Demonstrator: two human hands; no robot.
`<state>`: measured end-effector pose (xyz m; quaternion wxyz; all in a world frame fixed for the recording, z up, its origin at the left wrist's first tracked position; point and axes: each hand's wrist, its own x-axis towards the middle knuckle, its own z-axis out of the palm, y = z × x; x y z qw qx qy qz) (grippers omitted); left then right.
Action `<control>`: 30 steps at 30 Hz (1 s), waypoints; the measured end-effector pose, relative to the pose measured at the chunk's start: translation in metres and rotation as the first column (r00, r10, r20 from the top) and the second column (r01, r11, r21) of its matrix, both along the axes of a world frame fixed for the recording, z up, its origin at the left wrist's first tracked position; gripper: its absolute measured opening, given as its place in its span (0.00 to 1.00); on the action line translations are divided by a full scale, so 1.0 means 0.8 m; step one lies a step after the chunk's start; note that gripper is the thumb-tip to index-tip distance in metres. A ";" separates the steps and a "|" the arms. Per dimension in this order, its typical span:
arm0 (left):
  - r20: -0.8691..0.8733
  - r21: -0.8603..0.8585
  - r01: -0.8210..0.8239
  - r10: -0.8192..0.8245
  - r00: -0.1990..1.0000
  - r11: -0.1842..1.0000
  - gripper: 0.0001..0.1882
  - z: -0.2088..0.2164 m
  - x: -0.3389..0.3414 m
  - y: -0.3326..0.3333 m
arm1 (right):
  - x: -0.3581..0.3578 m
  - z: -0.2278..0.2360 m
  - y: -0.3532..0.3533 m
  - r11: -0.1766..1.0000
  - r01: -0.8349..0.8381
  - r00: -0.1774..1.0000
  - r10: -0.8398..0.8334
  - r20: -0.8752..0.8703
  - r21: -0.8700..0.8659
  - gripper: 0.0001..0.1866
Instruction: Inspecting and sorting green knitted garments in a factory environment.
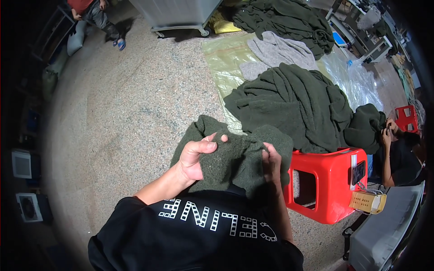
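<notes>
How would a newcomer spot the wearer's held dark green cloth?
Find the glossy red plastic stool, lower right. Just left, in front of the white-lettered black shirt, is the fuzzy dark green cloth. Unlike the dark green fabric heap beyond, it is held by the wearer's left hand and right hand.

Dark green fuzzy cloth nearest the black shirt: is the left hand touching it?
Touching. The head view shows the left hand gripping the dark green fuzzy cloth, its thumb lying against it.
</notes>
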<state>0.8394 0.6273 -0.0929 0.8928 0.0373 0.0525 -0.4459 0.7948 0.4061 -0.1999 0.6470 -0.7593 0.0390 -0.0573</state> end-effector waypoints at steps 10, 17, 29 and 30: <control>0.655 0.746 -0.600 -0.154 0.740 0.289 0.04 0.006 0.029 0.002 | -0.001 0.080 -0.016 0.952 0.131 0.916 -0.010 0.401 -0.276 0.27; 0.773 0.630 -0.647 -0.263 0.578 0.429 0.04 0.018 0.011 -0.027 | -0.012 0.158 0.051 0.821 0.024 0.771 0.348 0.533 -0.570 0.18; 0.645 0.659 -0.441 -0.155 0.748 0.609 0.08 0.023 -0.001 -0.025 | -0.004 0.140 0.056 0.817 0.173 0.768 0.237 0.595 -0.550 0.18; 0.675 0.671 -0.480 -0.197 0.711 0.565 0.07 0.023 -0.001 -0.025 | -0.004 0.139 0.056 0.823 0.172 0.764 0.236 0.601 -0.542 0.18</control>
